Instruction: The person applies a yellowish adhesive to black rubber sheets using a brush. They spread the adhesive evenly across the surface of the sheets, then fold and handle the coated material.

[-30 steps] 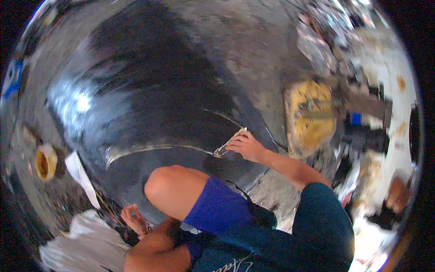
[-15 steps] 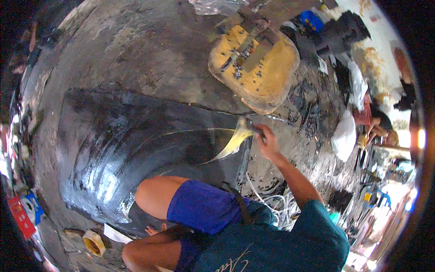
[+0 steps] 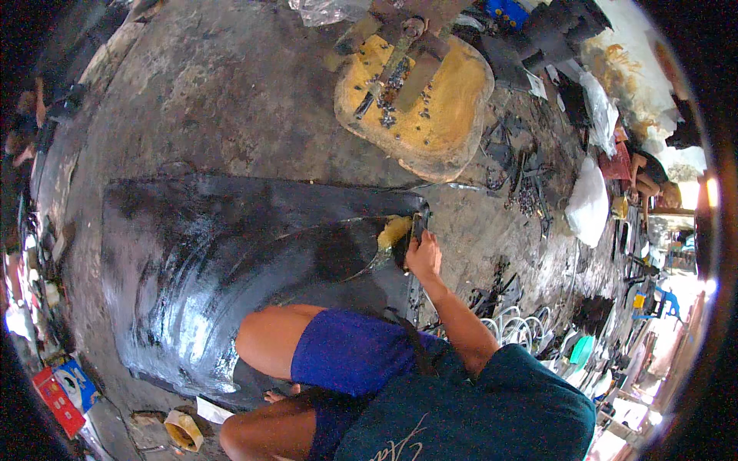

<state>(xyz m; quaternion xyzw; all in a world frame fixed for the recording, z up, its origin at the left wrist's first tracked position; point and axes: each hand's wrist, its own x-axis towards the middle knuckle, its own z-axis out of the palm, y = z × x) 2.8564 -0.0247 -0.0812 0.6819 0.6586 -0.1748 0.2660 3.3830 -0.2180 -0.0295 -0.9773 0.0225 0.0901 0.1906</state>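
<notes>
My right hand [image 3: 425,255] is closed round a dark flat spreader [image 3: 416,230], held near the right end of a large black sheet [image 3: 307,265] on the floor. Just left of the blade lies a dab of yellowish, glue-like paste [image 3: 394,232]. A thin curved line of the paste runs left from it across the sheet. Wet, shiny streaks cover the sheet's left part. My bent knee and blue shorts hide part of its near side. My left hand does not show.
Beyond the sheet stands a worn yellow block [image 3: 453,100] with small dark bits and metal pieces on it. A yellow-lined container [image 3: 184,430] sits near my knee. White bags [image 3: 586,203], coiled white tubing [image 3: 523,326] and black scraps lie right. Another person [image 3: 649,177] is far right.
My right hand has moved nearer and slightly left with the spreader, whose blade has turned more upright. The yellowish paste now lies on the sheet beside it. The view has shifted a little.
</notes>
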